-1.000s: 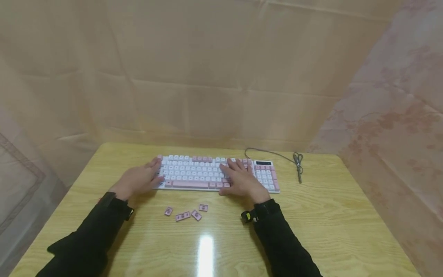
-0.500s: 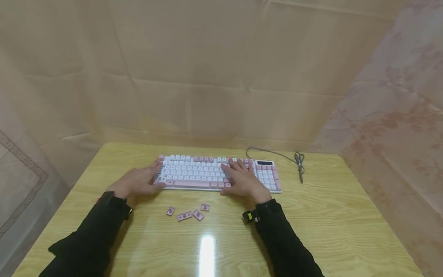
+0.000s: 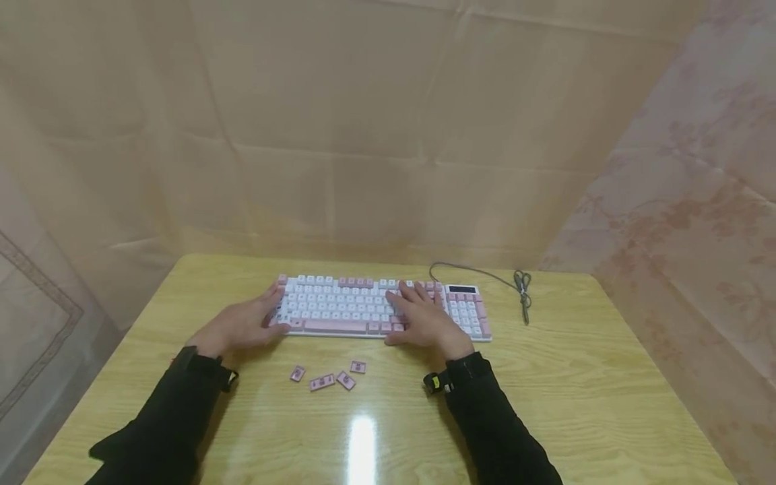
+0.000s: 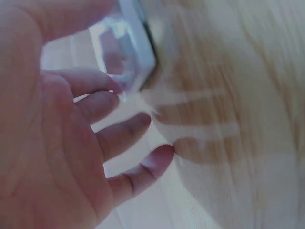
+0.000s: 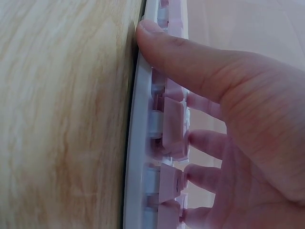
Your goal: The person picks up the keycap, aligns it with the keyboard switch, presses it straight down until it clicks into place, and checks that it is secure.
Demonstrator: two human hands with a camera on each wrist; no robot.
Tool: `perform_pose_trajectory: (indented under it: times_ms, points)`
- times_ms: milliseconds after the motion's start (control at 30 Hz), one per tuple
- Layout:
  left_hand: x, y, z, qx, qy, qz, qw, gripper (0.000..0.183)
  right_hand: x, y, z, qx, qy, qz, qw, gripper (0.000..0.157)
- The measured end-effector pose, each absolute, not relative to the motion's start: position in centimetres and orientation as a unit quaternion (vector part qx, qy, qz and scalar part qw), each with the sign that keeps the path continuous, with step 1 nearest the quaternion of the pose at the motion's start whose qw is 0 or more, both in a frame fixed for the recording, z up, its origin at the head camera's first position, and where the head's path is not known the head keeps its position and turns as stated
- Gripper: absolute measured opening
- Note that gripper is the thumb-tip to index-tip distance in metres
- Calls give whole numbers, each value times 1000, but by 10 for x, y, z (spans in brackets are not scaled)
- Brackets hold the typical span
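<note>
My left hand (image 3: 239,328) is spread, thumb and forefinger at the left end of the keyboard (image 3: 336,306). Near side, right of that hand, four loose keycaps (image 3: 322,382) lie on the worktop (image 3: 576,391). My right hand (image 3: 424,322), fingers apart, rests on the keyboard. Step, as I judge: steadying it; the next move calls for even contact.

Right fingers (image 3: 397,300) hide some keys on the keyboard (image 3: 336,327); left wrist's view blurs its corner; loose keycaps (image 3: 322,382), legends too tiny!
</note>
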State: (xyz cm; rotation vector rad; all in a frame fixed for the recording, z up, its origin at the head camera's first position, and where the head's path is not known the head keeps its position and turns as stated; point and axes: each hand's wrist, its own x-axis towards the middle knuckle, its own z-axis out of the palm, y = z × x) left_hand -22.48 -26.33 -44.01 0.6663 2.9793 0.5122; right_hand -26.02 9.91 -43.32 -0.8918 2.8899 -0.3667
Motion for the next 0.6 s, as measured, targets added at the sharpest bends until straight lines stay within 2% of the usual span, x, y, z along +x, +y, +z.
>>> perform_pose_trajectory:
  times_ms: [333, 600]
  points:
    - [-207, -247, -434, 240, 954, 161, -80, 60, -260, 98, -435, -293, 949, -112, 42, 88]
    - [-201, -205, -413, 322, 914, 195, -151, 44, -261, 99, -435, -294, 949, -106, 40, 89]
